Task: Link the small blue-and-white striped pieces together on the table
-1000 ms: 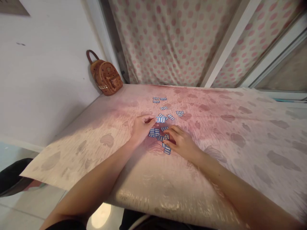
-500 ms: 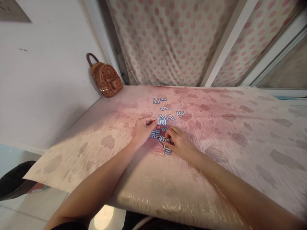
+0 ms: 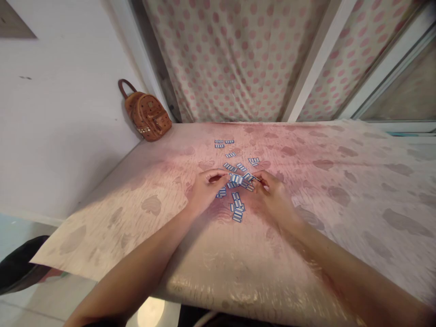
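Over the middle of the table, my left hand (image 3: 204,188) pinches a small flat piece (image 3: 235,179) with white bars framed in blue. My right hand (image 3: 275,197) grips another such blue-and-white piece (image 3: 248,178) by its outer end, and the two pieces meet or overlap between my fingers. Whether they are joined I cannot tell. Below my hands lies a loose cluster of similar pieces (image 3: 237,209). Another small heap (image 3: 221,192) rests beside my left fingers, partly hidden by them. Beyond my fingertips several more pieces (image 3: 230,155) are scattered.
A patterned pink-and-cream cloth (image 3: 153,204) covers the table. At its far left corner a small brown backpack (image 3: 150,116) leans by the white wall (image 3: 68,113). A dotted curtain (image 3: 231,59) hangs along the back edge.
My right hand has risen from the near cluster with a piece and brought it against the piece in my left hand. The view has shifted slightly.
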Tool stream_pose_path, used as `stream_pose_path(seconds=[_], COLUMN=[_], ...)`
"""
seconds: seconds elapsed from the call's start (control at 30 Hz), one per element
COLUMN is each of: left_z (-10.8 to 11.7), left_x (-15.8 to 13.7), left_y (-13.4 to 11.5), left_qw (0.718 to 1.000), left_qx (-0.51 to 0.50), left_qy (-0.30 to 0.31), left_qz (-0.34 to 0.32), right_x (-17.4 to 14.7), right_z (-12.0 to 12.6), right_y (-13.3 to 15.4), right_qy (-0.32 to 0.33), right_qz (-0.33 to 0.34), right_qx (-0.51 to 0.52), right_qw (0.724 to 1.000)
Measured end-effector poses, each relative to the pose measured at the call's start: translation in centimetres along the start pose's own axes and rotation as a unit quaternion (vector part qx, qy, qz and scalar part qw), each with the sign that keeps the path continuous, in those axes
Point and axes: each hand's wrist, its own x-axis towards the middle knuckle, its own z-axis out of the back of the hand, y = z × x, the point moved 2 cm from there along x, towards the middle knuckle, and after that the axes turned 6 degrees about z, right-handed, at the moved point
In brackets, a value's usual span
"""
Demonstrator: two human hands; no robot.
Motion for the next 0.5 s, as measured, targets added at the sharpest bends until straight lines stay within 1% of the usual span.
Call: stream_pose_path(seconds=[0.1, 0.23, 0.33, 0.5], left_z=[-0.8, -1.4, -1.4, -1.4], left_x=[-0.6, -0.9, -1.0, -1.1], left_y=[-0.3, -0.2, 0.0, 0.0], left_qw=[0.999, 0.998, 0.998, 0.999], left_qx=[0.006, 0.026, 0.037, 0.041], left_qy=[0.038, 0.044, 0.038, 0.003], left_qz=[-0.017, -0.032, -0.028, -0.014], right_x=[0.0, -0.1, -0.2, -0.3], right_z=[-0.2, -0.6, -0.6, -0.6], right_y=[0.3, 1.1, 1.1, 0.9], right_qy=[0.024, 0.048, 0.046, 0.012], right_qz=[0.002, 0.006, -0.002, -0.005], right_qx=[0.036, 0.074, 0.111, 0.139], right_qw=[0.999, 0.996, 0.993, 0.990])
